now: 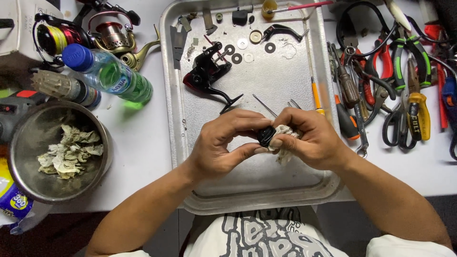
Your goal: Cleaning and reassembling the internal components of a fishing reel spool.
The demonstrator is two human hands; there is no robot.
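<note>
Over the metal tray (266, 190), my left hand (223, 145) pinches a small round black part (266, 135) between thumb and fingers. My right hand (312, 138) presses a crumpled whitish tissue (284, 143) against that part. Behind the hands on the tray lies a black and red fishing reel body (205, 74), with several washers (236, 58), small rings and a black handle arm (281, 31) spread around it. Thin metal pins (264, 104) lie just beyond my fingers.
A steel bowl (102, 143) of used tissues stands at left, beside a green plastic bottle (112, 74), a spray bottle (66, 88) and two fishing reels (112, 35). Pliers, screwdrivers and scissors (395, 126) crowd the table at right. An orange-handled screwdriver (316, 97) rests on the tray.
</note>
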